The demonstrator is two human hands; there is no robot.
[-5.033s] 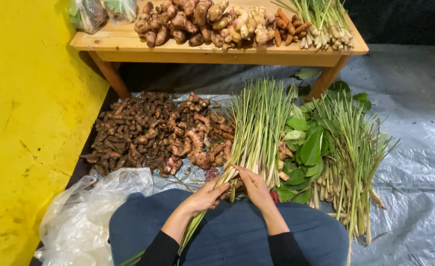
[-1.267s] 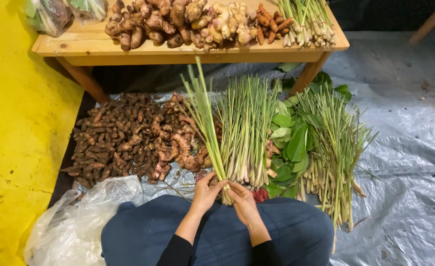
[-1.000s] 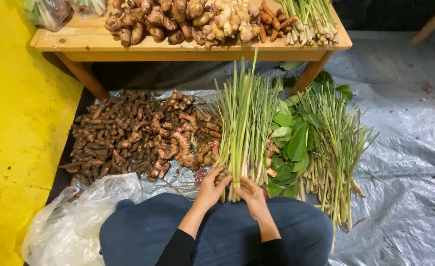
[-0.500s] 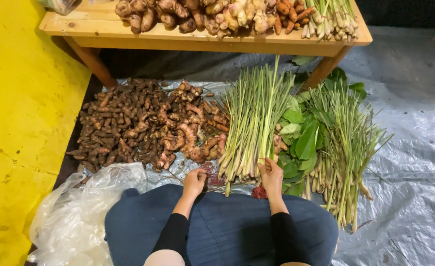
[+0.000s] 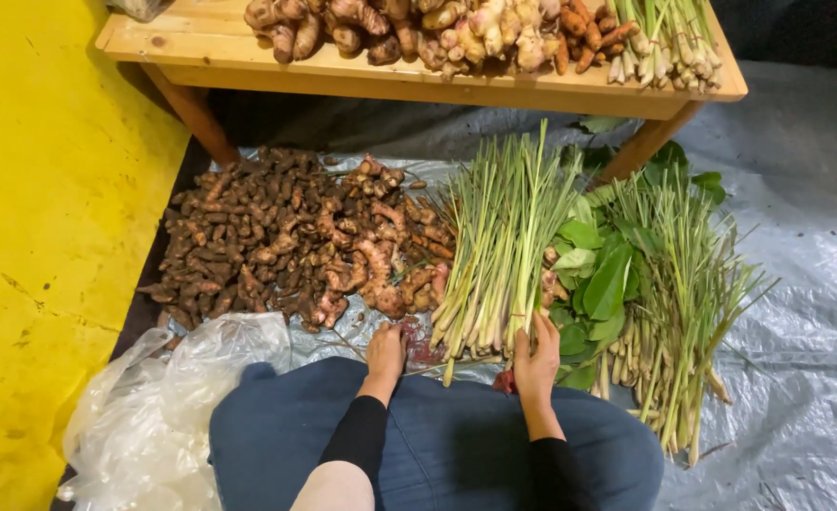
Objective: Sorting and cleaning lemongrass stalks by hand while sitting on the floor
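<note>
My right hand (image 5: pixel 537 355) rests loosely open against the stalks (image 5: pixel 499 255) lying mid-tarp (image 5: pixel 797 284). My left hand (image 5: pixel 384 348) lies flat, fingers together, just beside their cut ends, near the roots (image 5: pixel 286 237).

Hands (image 5: pixel 385 348): two, yours
Lemongrass bundles (image 5: pixel 504 255): two on the sheet
Root heaps (image 5: pixel 286 241): one, left of centre
Worktop (image 5: pixel 201 43): one, top of frame
Plastic bags (image 5: pixel 153 416): one, lower left
</note>
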